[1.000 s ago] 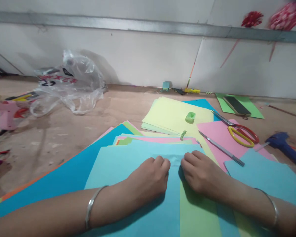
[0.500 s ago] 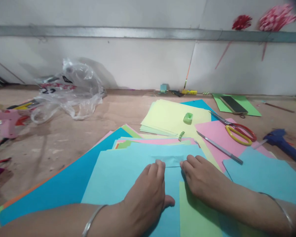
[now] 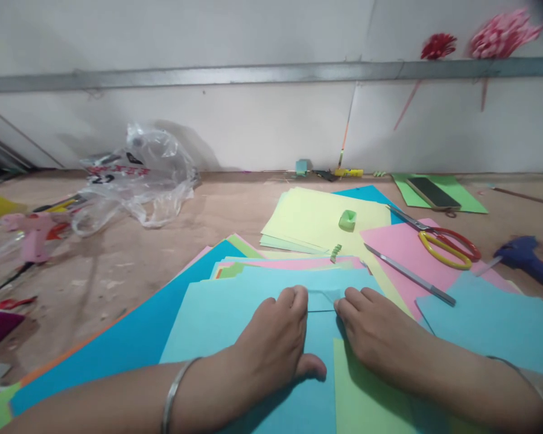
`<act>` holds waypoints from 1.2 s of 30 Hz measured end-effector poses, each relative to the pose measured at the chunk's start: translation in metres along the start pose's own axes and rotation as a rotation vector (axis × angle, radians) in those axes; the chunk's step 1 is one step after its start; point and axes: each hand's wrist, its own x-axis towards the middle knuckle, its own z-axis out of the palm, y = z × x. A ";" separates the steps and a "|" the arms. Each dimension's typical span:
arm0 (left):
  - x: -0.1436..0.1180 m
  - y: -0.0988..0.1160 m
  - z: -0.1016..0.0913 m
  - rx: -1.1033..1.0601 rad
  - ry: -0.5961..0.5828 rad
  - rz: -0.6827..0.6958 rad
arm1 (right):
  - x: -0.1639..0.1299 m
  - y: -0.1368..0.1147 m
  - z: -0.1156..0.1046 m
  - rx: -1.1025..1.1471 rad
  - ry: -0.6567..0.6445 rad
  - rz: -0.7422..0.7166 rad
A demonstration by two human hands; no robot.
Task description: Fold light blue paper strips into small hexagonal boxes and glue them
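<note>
A narrow light blue paper strip [image 3: 321, 299] lies across a larger light blue sheet [image 3: 217, 310], between my two hands. My left hand [image 3: 276, 337] has its fingers curled and pressed together on the strip's left end, with the thumb sticking out to the side. At the right end, my right hand [image 3: 366, 322] pinches the strip, its fingertips partly hidden behind the knuckles. Under my right hand lies a light green sheet [image 3: 357, 392]. Darker blue paper [image 3: 117, 349] spreads out from the stack on the left.
Scissors [image 3: 446, 244] and a grey pen [image 3: 411, 274] rest on pink paper [image 3: 391, 238]. A folded green paper piece [image 3: 347, 220] sits on yellow sheets [image 3: 298, 211]. Farther right are a blue glue gun [image 3: 529, 262] and a phone [image 3: 432, 193]; on the left, a plastic bag [image 3: 149, 181] and pink glue gun [image 3: 34, 235].
My left fingers have come up over the strip's left end, closer to the right hand, and less of the strip shows. The whole view has shifted slightly.
</note>
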 end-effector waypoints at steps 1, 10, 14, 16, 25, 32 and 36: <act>0.003 -0.003 -0.001 -0.022 -0.012 0.004 | 0.000 0.000 0.000 -0.002 0.010 -0.002; 0.004 -0.010 0.008 0.027 0.088 0.053 | 0.002 -0.005 0.000 -0.020 0.036 0.002; 0.007 -0.011 0.008 -0.072 0.064 0.018 | 0.004 -0.008 -0.002 -0.037 0.058 -0.006; 0.012 -0.012 0.006 -0.151 0.023 -0.022 | 0.004 -0.008 -0.002 -0.044 0.056 -0.019; 0.006 -0.002 -0.006 -0.116 0.046 -0.031 | 0.003 -0.007 -0.002 -0.077 0.066 -0.014; 0.001 0.007 0.003 -0.038 0.118 -0.049 | 0.002 -0.023 0.003 -0.199 0.119 0.165; 0.002 0.007 0.007 0.012 0.132 -0.038 | 0.009 -0.020 0.004 -0.167 0.135 0.155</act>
